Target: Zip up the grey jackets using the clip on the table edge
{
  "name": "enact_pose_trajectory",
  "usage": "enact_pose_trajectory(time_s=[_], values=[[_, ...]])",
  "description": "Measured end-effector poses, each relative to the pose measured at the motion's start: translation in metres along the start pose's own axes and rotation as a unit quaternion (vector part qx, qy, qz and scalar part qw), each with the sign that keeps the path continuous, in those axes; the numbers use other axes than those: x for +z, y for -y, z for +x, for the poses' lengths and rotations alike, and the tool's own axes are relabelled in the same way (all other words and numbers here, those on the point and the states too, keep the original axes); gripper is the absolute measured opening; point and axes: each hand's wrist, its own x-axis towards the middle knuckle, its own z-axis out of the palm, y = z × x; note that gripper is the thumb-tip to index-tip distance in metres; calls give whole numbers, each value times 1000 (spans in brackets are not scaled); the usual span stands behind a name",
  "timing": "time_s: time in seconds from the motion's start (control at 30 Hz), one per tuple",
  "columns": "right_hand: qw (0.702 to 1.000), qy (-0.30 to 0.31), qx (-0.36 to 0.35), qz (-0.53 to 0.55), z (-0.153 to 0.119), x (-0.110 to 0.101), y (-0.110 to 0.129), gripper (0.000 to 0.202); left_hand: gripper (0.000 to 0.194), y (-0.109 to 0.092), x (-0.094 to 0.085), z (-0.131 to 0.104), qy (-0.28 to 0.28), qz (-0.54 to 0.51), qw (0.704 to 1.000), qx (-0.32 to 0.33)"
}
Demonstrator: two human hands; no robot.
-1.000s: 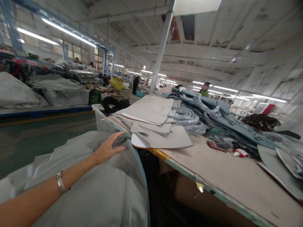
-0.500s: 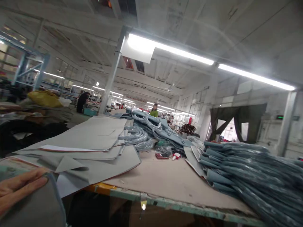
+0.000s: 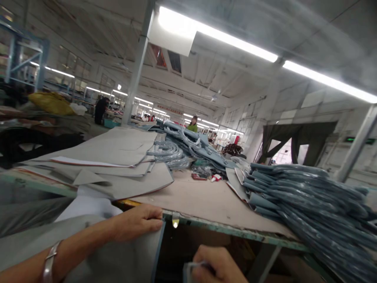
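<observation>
My left hand (image 3: 141, 222), with a silver bangle on its wrist, pinches the upper corner of a large grey sheet (image 3: 123, 255) with a blue edge, just in front of the table edge. Lower down and to the right, my right hand (image 3: 216, 265) is closed on a small pale piece with a dark edge (image 3: 190, 271), partly cut off by the frame bottom. Grey sheets (image 3: 123, 147) lie stacked on the left part of the table (image 3: 200, 200). White material (image 3: 88, 206) hangs between that stack and the held sheet.
Blue-grey plastic-wrapped bundles (image 3: 318, 200) hang over the table's right side. Coiled clear-wrapped strips (image 3: 169, 153) and blue pieces lie at the back, near a small red-and-white bottle (image 3: 216, 178). A metal post (image 3: 138, 67) rises behind. People stand far off.
My left hand has moved right with the grey sheet, to the middle of the table's front edge. My right hand has come into view at the bottom. The camera has tipped down slightly.
</observation>
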Motion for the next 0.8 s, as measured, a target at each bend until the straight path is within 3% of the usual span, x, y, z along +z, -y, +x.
enact_pose_trajectory(time_s=[0.1,0.23,0.4,0.8], values=[[996,-69,12,56,8,-17,-15,40,36,31,27,12,29,-45,998,-14],[990,-94,39,96,33,-1,-35,42,45,57,35,22,54,-101,993,-32],[987,-63,94,117,61,23,-47,38,42,61,34,37,64,-124,989,-43],[977,-64,121,162,90,21,-53,33,34,66,39,61,46,-95,992,-64]])
